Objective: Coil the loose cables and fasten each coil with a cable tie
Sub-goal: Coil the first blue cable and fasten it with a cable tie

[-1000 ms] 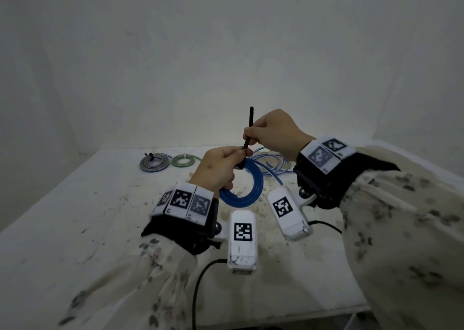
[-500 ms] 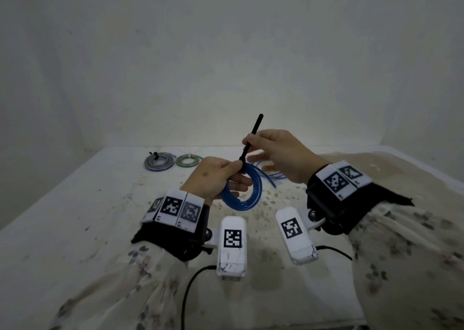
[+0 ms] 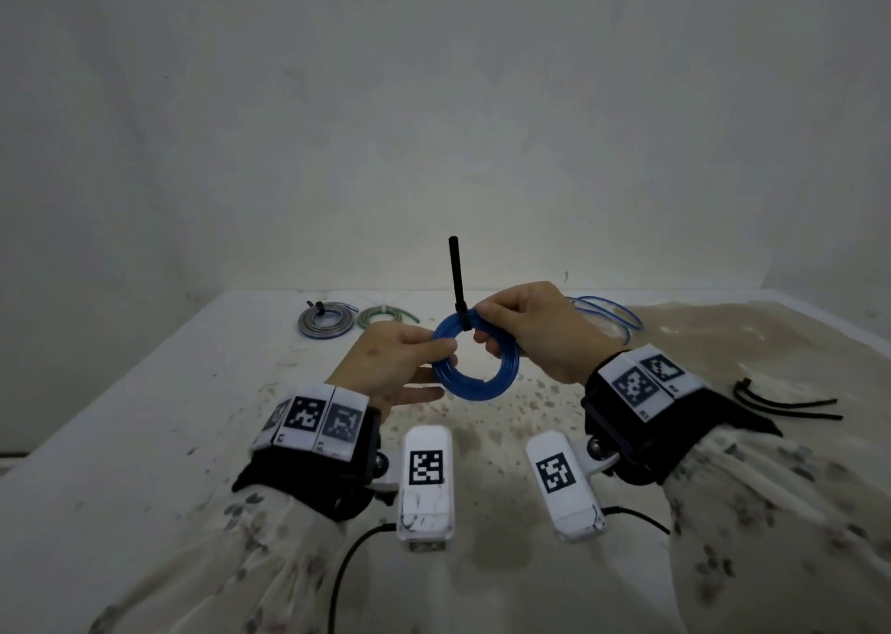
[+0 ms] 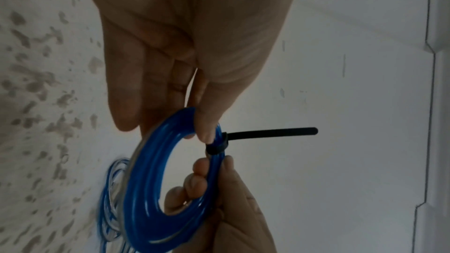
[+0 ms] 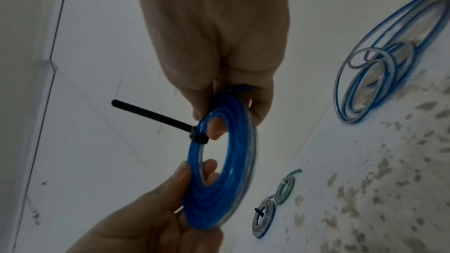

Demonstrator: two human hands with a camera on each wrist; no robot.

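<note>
Figure: fastening a coil. We work above a stained white table [image 3: 144, 440], on which the remaining items lie. Far right of centre sit the loose blue cables [image 3: 608, 312], springy open loops not yet wound. At the far left lie a grey coil [image 3: 324, 321] with a black tie on it and, just beside it, a green coil [image 3: 383, 316]; whether the green one is tied we cannot tell for certain. At the right edge lie spare cable ties [image 3: 783, 404].

Held in the air between both hands is the blue coil [image 3: 475, 361], several turns of thin glossy cable. We judge it light and smooth, and elastic enough to spring apart if released before it is fully bound. Our left hand [image 3: 390, 368] pinches its left rim between thumb and curled fingers; our right hand [image 3: 535, 332] grips the upper right rim, fingers curled through the centre hole.

The black cable tie [image 3: 458, 286] is already looped round the top of the coil, its head seated against the turns and its stiff tail standing straight up, free of both hands. We judge the tie narrow and ridged, best taken by the tail near the head for a final pull, while the other hand clamps the turns just beside the band so that none slips out.
</note>
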